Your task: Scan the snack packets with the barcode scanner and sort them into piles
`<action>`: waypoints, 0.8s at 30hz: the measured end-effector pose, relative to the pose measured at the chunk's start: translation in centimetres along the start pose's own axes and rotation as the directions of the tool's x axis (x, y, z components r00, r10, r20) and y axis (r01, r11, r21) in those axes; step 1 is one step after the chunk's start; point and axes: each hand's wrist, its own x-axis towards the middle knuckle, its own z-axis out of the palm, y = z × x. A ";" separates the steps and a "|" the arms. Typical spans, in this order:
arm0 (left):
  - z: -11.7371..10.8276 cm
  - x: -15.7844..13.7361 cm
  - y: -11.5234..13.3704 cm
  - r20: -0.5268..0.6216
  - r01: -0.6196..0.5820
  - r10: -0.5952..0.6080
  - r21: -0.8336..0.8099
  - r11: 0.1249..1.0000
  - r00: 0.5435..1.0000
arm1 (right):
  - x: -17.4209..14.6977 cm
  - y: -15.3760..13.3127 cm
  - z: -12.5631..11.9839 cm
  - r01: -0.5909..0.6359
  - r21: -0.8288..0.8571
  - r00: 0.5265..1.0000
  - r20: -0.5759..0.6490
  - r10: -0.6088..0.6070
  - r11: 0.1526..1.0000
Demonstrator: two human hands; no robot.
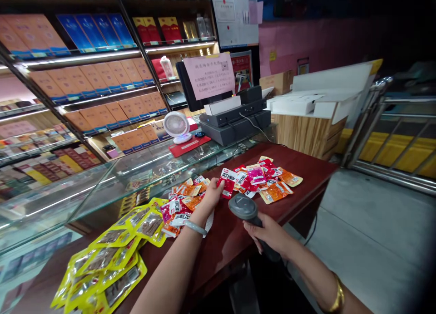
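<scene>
My left hand pinches a red-and-white snack packet above the dark red counter. In my right hand is a grey barcode scanner, its fingers wrapped round the handle and its head just below the packet. A heap of red, pink and orange snack packets lies beyond the scanner to the right. Another heap of similar packets is left of my left wrist, partly hidden behind my forearm. Yellow pouches with clear windows lie piled and overlapping at the near left.
Along the left runs a glass display case. A small white fan stands on it near a black register with trailing cables. Shelves of boxes rise behind. Metal railings stand at the right.
</scene>
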 end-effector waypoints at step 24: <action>-9.5 -3.7 1.2 0.016 0.030 -0.182 0.969 0.245 0.983 | 0.5 0.7 0.5 -0.015 -0.040 1.000 0.009 0.015 0.999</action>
